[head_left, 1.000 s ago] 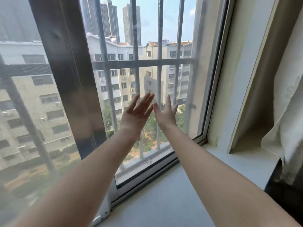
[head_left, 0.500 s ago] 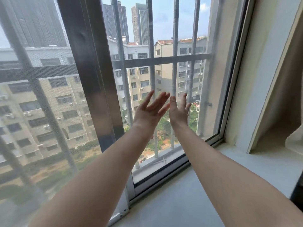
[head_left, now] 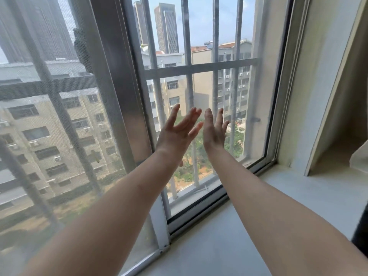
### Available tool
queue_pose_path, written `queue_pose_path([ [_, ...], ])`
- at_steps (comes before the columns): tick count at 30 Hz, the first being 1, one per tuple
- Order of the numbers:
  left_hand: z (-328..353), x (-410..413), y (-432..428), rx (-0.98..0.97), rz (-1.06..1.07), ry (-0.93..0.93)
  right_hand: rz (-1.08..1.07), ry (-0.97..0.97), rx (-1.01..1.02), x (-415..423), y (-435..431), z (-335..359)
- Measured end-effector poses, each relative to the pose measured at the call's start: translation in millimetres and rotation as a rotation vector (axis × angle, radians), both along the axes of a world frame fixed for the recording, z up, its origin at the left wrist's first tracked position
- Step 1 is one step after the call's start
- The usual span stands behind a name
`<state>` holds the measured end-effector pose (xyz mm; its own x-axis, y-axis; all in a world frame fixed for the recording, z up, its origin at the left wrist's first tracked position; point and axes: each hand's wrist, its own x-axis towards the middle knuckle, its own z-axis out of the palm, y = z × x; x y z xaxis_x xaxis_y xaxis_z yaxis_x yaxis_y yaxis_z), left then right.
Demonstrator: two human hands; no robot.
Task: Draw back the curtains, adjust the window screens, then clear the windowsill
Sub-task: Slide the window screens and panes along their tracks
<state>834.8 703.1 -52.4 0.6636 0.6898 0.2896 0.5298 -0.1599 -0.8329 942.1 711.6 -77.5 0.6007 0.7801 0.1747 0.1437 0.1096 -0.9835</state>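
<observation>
Both arms reach out toward the window. My left hand (head_left: 179, 130) and my right hand (head_left: 214, 129) are side by side, fingers spread, palms facing the pane right of the metal upright (head_left: 119, 108); whether they touch it I cannot tell. A grey mesh window screen (head_left: 49, 126) covers the left part, with a dark torn patch near its top. The pale windowsill (head_left: 318, 196) runs along the bottom right. A bit of cream curtain (head_left: 360, 158) shows at the far right edge.
Metal security bars (head_left: 188, 80) stand outside the glass, with apartment blocks and towers beyond. The white window frame's right jamb (head_left: 278, 96) meets a cream wall recess (head_left: 338, 96). A dark object (head_left: 361, 236) cuts in at the lower right edge.
The view has shifted left, so the upright, bars and my hands sit further right in frame and more of the mesh screen shows. My hands stay spread at the pane.
</observation>
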Motion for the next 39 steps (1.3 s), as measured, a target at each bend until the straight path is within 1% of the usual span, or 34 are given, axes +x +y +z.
queue_pose_path([
  [4, -3, -16, -11, 0.056, -0.004, 0.078, 0.044, -0.006, -0.002, -18, -10, 0],
  [6, -4, -8, -14, 0.076, -0.032, 0.055, 0.036, -0.016, 0.002, -14, -15, -3],
  [9, 1, 23, -15, 0.051, -0.079, -0.034, -0.100, -0.050, 0.009, 14, -14, 2],
  [11, 2, 45, -6, 0.079, -0.097, 0.018, -0.198, -0.075, 0.028, 46, -6, 10],
  [12, 1, 50, -1, 0.082, -0.092, 0.053, -0.182, -0.090, 0.025, 59, -3, 13],
  [13, 1, 54, 5, 0.066, -0.082, 0.065, -0.120, -0.094, 0.019, 72, 0, 16],
  [16, -2, 62, 16, 0.043, -0.041, 0.070, 0.150, -0.066, -0.060, 97, 7, 16],
  [18, -3, 67, 18, 0.062, -0.026, 0.098, 0.220, -0.075, -0.079, 103, 10, 15],
  [21, 0, 65, 14, 0.056, -0.026, 0.116, 0.226, -0.026, -0.047, 99, 11, 16],
  [26, 7, 53, 9, 0.009, -0.037, 0.115, 0.157, 0.018, -0.046, 86, 11, 16],
  [31, 10, 33, 5, -0.005, -0.048, 0.118, 0.099, 0.009, -0.061, 60, 12, 15],
  [35, 9, 19, -4, -0.013, -0.054, 0.118, 0.105, 0.024, -0.057, 40, 5, 16],
  [39, 9, 5, -9, 0.055, -0.080, 0.178, 0.108, 0.047, -0.044, 22, -1, 17],
])
